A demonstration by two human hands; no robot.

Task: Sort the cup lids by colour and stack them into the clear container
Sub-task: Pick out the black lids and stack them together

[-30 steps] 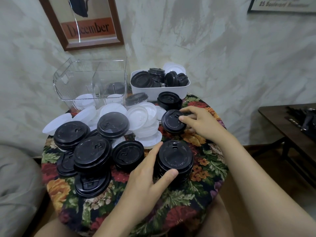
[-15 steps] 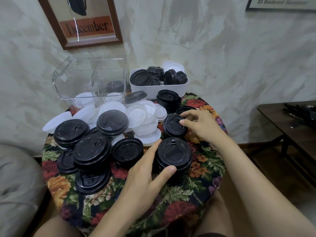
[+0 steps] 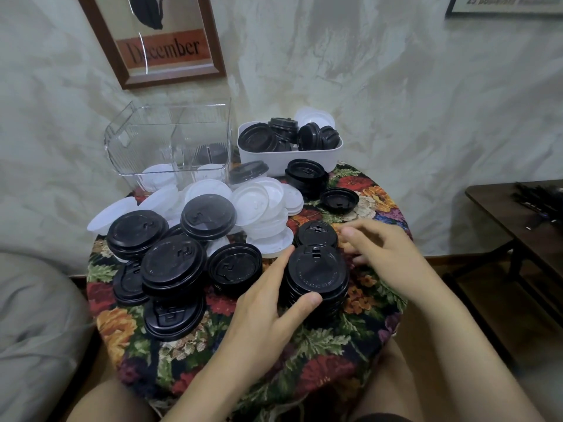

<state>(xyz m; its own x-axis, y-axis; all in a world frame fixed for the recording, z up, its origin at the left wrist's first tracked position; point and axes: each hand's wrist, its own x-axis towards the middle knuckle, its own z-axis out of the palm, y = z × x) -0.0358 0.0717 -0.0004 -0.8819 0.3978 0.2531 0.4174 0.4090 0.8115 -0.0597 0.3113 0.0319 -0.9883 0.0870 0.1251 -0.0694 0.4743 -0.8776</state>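
Near front of floral surface (image 3: 213,354), left hand (image 3: 268,300) wraps thumb and fingers round stack of black lids (image 3: 316,275): matte, domed, sip tab on top. Blurred right hand (image 3: 384,254), fingers curled, beside single black lid (image 3: 316,234) just behind the stack; grip unclear. Heap of white lids (image 3: 262,208) sits before clear container (image 3: 170,141), few lids inside.

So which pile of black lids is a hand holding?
The front-right black pile: only there does the left hand curl round it, thumb on its rim.
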